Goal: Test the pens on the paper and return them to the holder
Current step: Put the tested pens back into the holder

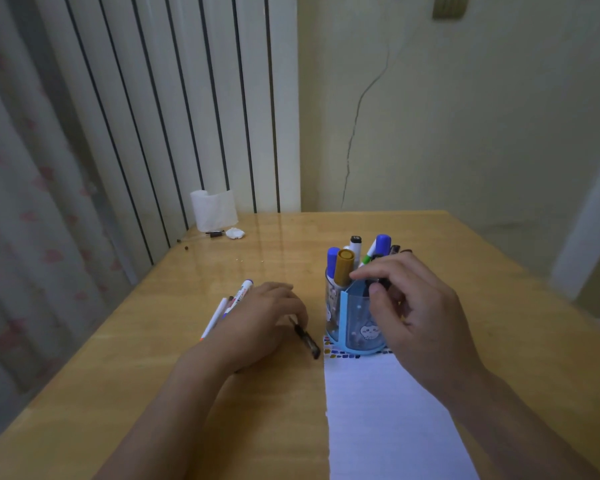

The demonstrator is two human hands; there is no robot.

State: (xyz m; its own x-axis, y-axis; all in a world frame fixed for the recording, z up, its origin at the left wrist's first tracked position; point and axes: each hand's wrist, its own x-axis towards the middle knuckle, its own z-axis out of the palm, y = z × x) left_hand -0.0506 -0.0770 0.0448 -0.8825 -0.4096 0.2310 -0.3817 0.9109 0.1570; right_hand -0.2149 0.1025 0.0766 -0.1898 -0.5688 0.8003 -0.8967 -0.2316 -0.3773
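Wooden table carries a white paper sheet, with a blue translucent plastic pen holder full of markers on its far edge. The right hand pinches a dark pen at the holder's top. The left hand rests curled over a black pen beside two white markers.

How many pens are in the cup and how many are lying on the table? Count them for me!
Pens standing in the blue holder: at least 6 show; the right hand hides some.
Pens lying on the table: 3, namely a blue-capped marker, a white pen and a black pen by the left hand.
Total: at least 9.
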